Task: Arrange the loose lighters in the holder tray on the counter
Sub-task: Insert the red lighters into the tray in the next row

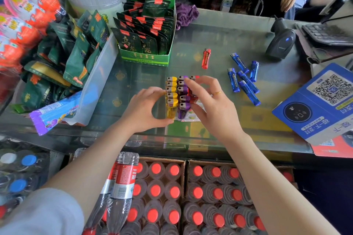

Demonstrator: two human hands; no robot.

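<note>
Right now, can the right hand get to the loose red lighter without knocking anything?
Probably yes. The right hand is at the holder tray; the red lighter lies alone on bare counter beyond it, with the blue lighters off to the right.

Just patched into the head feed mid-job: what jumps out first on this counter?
Dead centre, both hands work at the holder tray: the left hand steadies its left side by the yellow lighters, and the right hand reaches over the purple lighters and the red ones. To the right, loose blue lighters lie scattered on the glass, with one red lighter alone behind the tray. Red-capped water bottles fill the boxes below the counter.
</note>
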